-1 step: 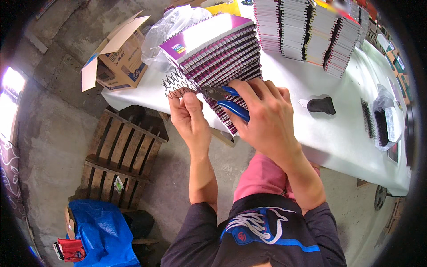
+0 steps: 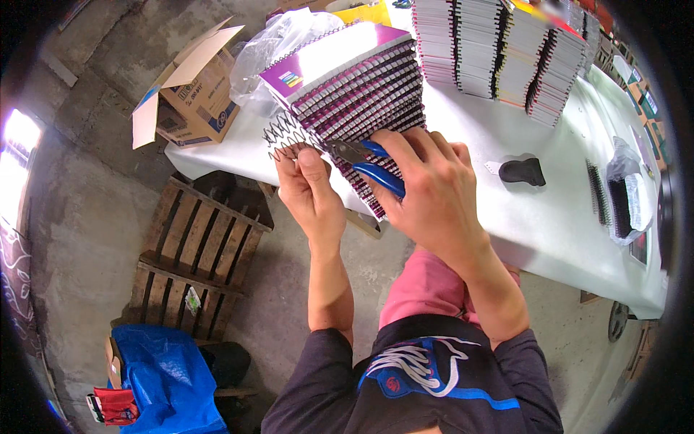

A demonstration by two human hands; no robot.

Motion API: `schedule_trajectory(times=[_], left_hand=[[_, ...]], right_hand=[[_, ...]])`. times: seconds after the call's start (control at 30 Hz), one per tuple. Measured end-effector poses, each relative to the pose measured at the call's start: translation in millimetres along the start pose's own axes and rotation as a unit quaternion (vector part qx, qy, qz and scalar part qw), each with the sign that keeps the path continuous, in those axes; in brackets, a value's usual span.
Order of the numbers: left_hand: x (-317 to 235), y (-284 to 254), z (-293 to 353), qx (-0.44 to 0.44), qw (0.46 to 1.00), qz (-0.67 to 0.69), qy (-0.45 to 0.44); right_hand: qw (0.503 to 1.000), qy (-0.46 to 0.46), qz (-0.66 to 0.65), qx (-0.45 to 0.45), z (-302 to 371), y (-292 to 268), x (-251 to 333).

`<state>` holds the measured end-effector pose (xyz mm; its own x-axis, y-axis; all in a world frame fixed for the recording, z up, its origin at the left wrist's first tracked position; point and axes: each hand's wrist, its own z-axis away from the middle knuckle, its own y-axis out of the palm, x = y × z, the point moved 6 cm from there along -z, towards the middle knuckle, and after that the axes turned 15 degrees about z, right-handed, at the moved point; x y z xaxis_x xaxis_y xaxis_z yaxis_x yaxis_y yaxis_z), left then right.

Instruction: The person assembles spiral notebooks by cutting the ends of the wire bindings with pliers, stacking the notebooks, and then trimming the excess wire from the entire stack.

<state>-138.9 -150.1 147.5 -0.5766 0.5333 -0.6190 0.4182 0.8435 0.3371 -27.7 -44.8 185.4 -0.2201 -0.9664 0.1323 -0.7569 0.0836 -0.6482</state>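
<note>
A pile of spiral-bound notebooks (image 2: pixel 340 61) with purple and white covers stands at the table's near edge, bound edges facing me. Dark wire coil ends (image 2: pixel 277 137) stick out past the pile's left side. My left hand (image 2: pixel 312 192) is closed, thumb against forefinger, at one of these coil ends. My right hand (image 2: pixel 437 181) grips blue-handled wire cutters (image 2: pixel 381 179). The cutters' metal jaws point left and lie against the coils at the pile's left corner. Exactly what sits between the jaws is too small to tell.
Tall stacks of bound notebooks (image 2: pixel 477 54) stand at the back right of the white table (image 2: pixel 463 137). A black object (image 2: pixel 522 172) and loose black coils (image 2: pixel 597 192) lie to the right. An open cardboard box (image 2: pixel 195 105) and clear plastic (image 2: pixel 278 54) are left. Below stands a wooden pallet (image 2: pixel 191 253).
</note>
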Motion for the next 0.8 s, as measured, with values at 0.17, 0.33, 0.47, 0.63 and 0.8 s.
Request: schedule_trajectory(times=[0.17, 0.33, 0.47, 0.63, 0.8], left_hand=[[-4, 5, 0, 0.002, 0.998, -0.053, 0.040], [-4, 2, -1, 0.000, 0.997, -0.052, 0.056], [-7, 3, 3, -0.006, 0.989, -0.129, 0.066], [-9, 4, 5, 0.007, 0.986, -0.143, 0.085], [-9, 0, 3, 0.023, 0.985, -0.149, 0.087]], right_hand=[[1.000, 0.006, -0.015, 0.019, 1, 10, -5], [0.994, 0.042, -0.046, 0.088, 5, 16, -9], [1.000, 0.010, -0.013, -0.006, 3, -3, -12], [1.000, 0.011, -0.014, -0.016, -2, -4, -7], [0.996, 0.023, -0.077, 0.033, -3, 5, -4]])
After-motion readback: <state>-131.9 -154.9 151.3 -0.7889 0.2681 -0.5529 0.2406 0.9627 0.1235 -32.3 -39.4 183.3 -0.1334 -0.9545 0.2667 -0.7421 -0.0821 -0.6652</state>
